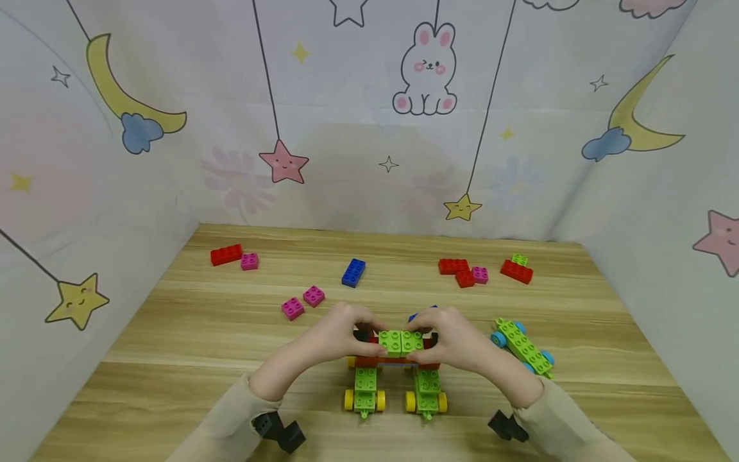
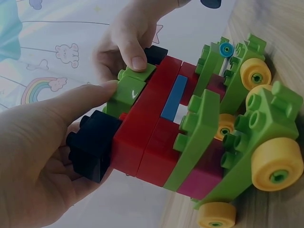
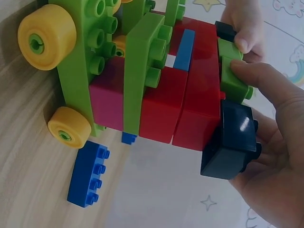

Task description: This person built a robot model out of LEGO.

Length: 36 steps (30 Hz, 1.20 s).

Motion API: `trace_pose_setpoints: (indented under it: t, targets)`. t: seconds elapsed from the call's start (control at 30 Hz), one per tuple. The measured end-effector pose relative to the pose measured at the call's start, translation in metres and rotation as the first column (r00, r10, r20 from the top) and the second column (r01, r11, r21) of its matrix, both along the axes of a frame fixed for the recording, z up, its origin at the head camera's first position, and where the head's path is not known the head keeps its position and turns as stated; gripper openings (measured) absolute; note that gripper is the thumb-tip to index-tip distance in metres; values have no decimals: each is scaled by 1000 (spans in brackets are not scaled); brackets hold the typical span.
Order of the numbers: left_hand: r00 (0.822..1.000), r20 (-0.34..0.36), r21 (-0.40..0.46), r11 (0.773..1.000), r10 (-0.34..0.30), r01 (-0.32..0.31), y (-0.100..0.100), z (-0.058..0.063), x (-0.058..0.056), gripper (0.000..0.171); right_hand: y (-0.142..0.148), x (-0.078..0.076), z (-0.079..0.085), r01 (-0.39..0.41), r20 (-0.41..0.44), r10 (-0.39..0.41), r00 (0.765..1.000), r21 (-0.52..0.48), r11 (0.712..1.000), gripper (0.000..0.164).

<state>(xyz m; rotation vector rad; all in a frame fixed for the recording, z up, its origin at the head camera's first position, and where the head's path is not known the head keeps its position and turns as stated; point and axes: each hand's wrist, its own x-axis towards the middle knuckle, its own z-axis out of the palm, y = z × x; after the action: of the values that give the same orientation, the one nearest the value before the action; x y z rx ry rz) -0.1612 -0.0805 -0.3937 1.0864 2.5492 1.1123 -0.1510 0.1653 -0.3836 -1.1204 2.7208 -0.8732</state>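
A toy-brick structure stands on two green wheeled bases point(image 1: 365, 403) with yellow wheels. Stacked on them are magenta bricks point(image 3: 108, 97), green plates, red bricks point(image 2: 159, 147) and a blue piece point(image 2: 174, 97) spanning the middle. A long red brick point(image 3: 197, 90) lies across the top, with two green bricks point(image 1: 389, 344) side by side on it. My left hand point(image 1: 340, 330) pinches the left green brick, thumb in front. The right hand point(image 1: 453, 340) likewise grips the right green brick point(image 1: 412, 344). Black bricks point(image 2: 97, 142) sit at both top ends, beside the curled fingers.
Right of the structure lies a green wheeled base point(image 1: 522, 346) with blue wheels. A blue brick point(image 3: 88, 173) lies behind the structure, another blue brick point(image 1: 353, 273) farther back. Pink bricks point(image 1: 292, 308) and red bricks point(image 1: 226, 255) are scattered toward the printed curtain point(image 1: 369, 128).
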Motion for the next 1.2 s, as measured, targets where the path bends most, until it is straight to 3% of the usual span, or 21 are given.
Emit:
trace_pose_setpoints:
  t: [0.33,0.6,0.77,0.97,1.2]
  targets:
    - [996,-78,-46,998,-42,38,2,4,1,29,-1,-1,3,-8,14,7,1000,14,1000,31]
    - [995,-82,-91,994,-62,54,12,6,2,40,-1,-1,5,-14,21,14,1000,26,1000,31]
    - [995,-87,-90,995,-39,31,19,3,2,41,-3,0,5,-23,7,23,1000,20,1000,30]
    - [999,-40,-72,997,19,-21,21,2,3,36,-4,-1,7,-22,26,22,999,23,999,29]
    - [999,-45,-65,997,27,-30,22,0,3,35,-4,-2,6,-25,16,25,1000,34,999,29]
